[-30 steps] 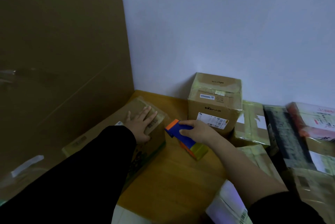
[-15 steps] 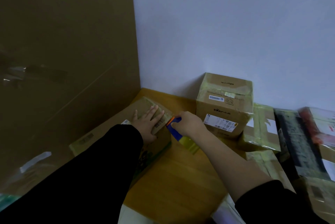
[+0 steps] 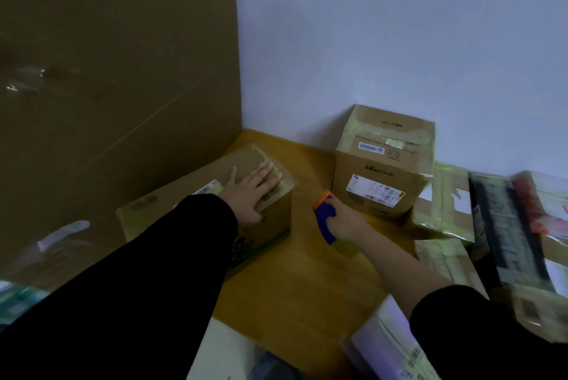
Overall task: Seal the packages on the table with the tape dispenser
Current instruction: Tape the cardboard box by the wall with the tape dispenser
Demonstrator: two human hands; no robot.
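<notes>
A long cardboard box [image 3: 190, 204] lies on the wooden table [image 3: 295, 281] at the left. My left hand [image 3: 250, 195] rests flat on its far end, fingers spread and straight. My right hand [image 3: 347, 219] grips a blue and orange tape dispenser [image 3: 325, 216] just right of that box, a short gap away from its end face. The yellowish tape roll [image 3: 345, 249] shows below my wrist. A taller taped cardboard box [image 3: 384, 164] stands behind the dispenser against the wall.
A large upright cardboard sheet [image 3: 116, 87] walls off the left side. Several taped packages [image 3: 442, 204] and a dark package [image 3: 504, 226] crowd the right. White mailers [image 3: 396, 346] lie at the near edge. Bare wood shows between my arms.
The dispenser in my right hand went left up to the box's end, then drew back right and away from it. My left hand has stayed flat on the box.
</notes>
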